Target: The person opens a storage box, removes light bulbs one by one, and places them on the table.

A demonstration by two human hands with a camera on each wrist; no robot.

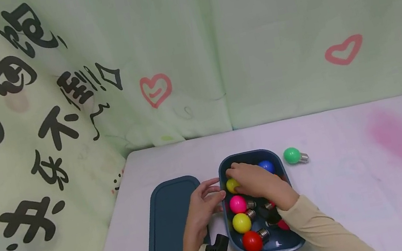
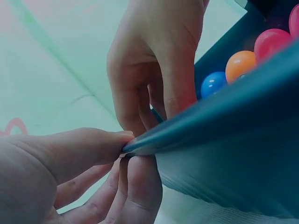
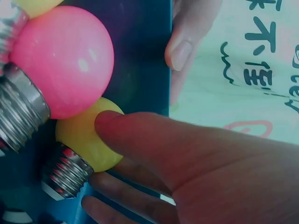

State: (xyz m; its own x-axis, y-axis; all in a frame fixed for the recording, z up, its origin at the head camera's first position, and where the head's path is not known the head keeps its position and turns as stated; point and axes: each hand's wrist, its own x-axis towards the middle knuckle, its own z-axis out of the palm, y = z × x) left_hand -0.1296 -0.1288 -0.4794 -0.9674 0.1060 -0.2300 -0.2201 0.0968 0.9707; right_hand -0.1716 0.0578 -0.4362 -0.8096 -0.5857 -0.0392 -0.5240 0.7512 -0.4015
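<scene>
A dark blue rectangular container (image 1: 284, 243) holds several coloured light bulbs with silver screw bases. My left hand (image 1: 202, 203) pinches the container's left rim between thumb and fingers, plain in the left wrist view. Inside the far left corner, my right hand (image 1: 255, 181) holds a yellow light bulb (image 3: 79, 133), thumb on the globe and fingers on its other side. Nearer me along the left wall are a pink bulb (image 1: 237, 204), a second yellow bulb (image 1: 241, 223) and a red bulb (image 1: 252, 241). A blue bulb (image 1: 266, 166) shows at the far right, others partly hidden under my right wrist.
A flat dark blue lid (image 1: 172, 225) lies left of the container, partly behind my left forearm. Outside the far right corner, a green light bulb (image 1: 292, 155) lies on the white table (image 1: 357, 187). A printed curtain (image 1: 251, 44) hangs behind the table.
</scene>
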